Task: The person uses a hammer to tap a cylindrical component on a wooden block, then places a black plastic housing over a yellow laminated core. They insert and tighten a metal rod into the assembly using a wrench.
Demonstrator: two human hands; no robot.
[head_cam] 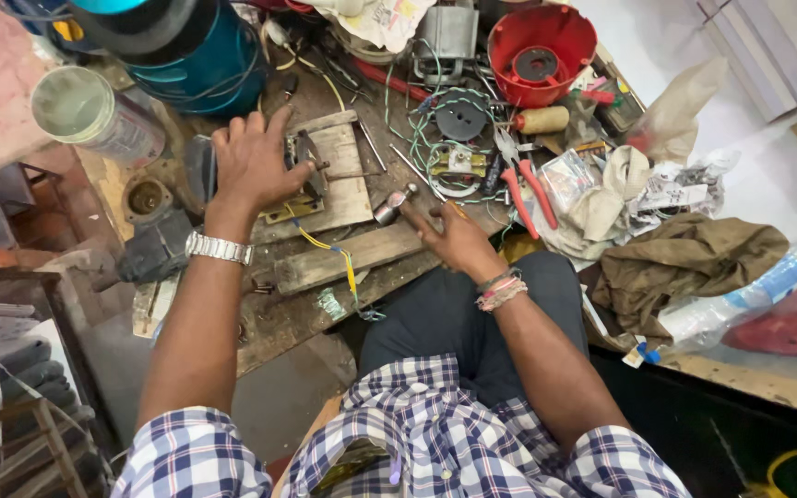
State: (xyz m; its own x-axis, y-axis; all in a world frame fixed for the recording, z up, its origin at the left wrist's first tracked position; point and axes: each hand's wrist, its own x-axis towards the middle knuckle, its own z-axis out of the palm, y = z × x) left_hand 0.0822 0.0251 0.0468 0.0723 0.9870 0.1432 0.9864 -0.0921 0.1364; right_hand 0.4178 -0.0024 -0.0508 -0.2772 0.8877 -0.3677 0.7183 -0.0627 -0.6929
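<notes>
Pressing down at eleven o'clock, the left hand [253, 164] lies spread flat over a small metal part [306, 157] on the wooden board [343, 180]; at centre, the right hand [458, 242] grips a small hammer [396, 203], head toward ten o'clock.

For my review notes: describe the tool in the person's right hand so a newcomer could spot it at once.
Start at the red plastic housing at the bench's far edge and come down past the red-handled pliers. The right hand grips a small hammer; unlike the pliers, it has a shiny metal head.
</notes>
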